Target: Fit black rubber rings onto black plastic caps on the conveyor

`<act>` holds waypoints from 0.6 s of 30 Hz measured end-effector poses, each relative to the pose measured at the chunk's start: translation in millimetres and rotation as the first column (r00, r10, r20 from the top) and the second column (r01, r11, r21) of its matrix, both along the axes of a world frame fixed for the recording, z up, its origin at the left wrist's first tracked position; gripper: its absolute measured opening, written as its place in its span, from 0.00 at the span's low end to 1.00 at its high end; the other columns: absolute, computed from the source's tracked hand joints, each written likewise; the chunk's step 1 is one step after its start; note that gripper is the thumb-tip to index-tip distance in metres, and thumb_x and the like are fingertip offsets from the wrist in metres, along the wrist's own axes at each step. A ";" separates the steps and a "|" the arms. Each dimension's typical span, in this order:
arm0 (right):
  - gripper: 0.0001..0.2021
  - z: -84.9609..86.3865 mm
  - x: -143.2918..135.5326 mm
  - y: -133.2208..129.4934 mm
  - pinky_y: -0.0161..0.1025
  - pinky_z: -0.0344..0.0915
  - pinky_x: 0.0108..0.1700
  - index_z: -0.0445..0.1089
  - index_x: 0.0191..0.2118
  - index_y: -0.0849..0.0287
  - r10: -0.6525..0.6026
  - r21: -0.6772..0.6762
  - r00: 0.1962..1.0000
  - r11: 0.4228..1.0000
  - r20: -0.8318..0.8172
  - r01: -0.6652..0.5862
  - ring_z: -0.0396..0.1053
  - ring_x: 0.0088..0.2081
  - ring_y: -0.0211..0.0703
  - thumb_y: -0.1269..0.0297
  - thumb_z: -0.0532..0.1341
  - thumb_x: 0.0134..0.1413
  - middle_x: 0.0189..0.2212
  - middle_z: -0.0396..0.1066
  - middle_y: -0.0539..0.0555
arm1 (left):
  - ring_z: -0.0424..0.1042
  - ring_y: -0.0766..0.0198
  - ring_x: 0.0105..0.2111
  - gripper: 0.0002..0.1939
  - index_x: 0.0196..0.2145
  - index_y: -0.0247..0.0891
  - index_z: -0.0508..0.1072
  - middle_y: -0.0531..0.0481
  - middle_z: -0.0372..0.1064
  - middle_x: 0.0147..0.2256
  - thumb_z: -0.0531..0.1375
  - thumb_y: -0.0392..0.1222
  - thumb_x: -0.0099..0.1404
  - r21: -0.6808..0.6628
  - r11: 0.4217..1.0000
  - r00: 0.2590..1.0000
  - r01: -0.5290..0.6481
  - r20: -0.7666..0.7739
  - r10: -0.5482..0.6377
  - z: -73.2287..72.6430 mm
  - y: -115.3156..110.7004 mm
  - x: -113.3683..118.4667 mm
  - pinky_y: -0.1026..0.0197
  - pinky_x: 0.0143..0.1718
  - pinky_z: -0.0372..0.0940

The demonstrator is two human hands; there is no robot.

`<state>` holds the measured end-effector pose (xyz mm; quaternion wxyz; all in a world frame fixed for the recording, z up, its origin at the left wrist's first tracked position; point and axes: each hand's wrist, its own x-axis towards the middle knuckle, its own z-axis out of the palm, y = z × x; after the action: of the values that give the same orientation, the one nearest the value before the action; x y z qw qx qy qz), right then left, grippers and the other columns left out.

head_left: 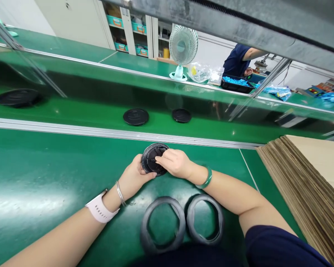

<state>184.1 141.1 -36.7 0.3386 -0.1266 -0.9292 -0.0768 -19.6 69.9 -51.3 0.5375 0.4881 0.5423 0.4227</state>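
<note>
A round black lid-like part [150, 160] with a raised rim and moulded ribs inside is held just above the green worktop. Its left edge is gripped by my left hand [135, 176], thumb along the near rim and fingers round the side. Over the inner face, my right hand [176, 162] is closed, with thumb and fingertips pinched at the centre of the part; any small piece between them is hidden. Nearer to me, two dark grey soft rings lie side by side, a left ring [145, 226] and a right ring [191, 218].
Beyond a metal rail, a green conveyor belt [100, 115] carries several black discs, one of them a middle disc [136, 116]. Flat cardboard [303, 193] is stacked at right. Behind stand a fan [183, 44], a black tray [236, 87] of blue pieces and another person [236, 59].
</note>
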 end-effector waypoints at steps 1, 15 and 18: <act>0.09 -0.1 0.3 0.6 0.40 0.65 0.34 0.72 0.45 0.66 0.003 0.010 1.000 1.000 0.022 -0.004 0.63 0.32 0.46 0.73 0.53 0.74 0.30 0.64 0.55 | 0.77 0.54 0.37 0.33 0.45 0.40 0.62 0.51 0.75 0.39 0.74 0.47 0.45 -0.007 1.000 1.000 0.006 0.004 -0.006 0.8 0.0 -0.1 0.52 0.39 0.74; 0.09 6.7 0.8 -6.1 0.41 0.66 0.40 0.73 0.42 0.64 -0.044 -0.178 0.997 0.983 0.067 0.055 0.65 0.37 0.47 0.68 0.57 0.74 0.35 0.66 0.58 | 0.77 0.57 0.40 0.31 0.45 0.39 0.60 0.51 0.74 0.40 0.72 0.46 0.50 -0.012 0.999 0.999 0.042 -0.001 -0.042 8.8 -5.0 3.0 0.53 0.43 0.73; 0.12 8.5 0.3 -6.6 0.42 0.66 0.38 0.73 0.40 0.65 -0.029 -0.153 0.998 0.988 0.053 0.037 0.63 0.36 0.48 0.68 0.54 0.75 0.33 0.65 0.58 | 0.77 0.57 0.39 0.30 0.45 0.40 0.60 0.52 0.74 0.38 0.72 0.46 0.50 -0.010 0.999 0.999 0.042 -0.016 -0.042 8.8 -5.1 3.0 0.53 0.42 0.73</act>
<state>184.4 134.5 -28.2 0.3031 -0.1658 -0.9383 -0.0136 -16.6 64.7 -42.5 0.5443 0.5001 0.5384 0.4047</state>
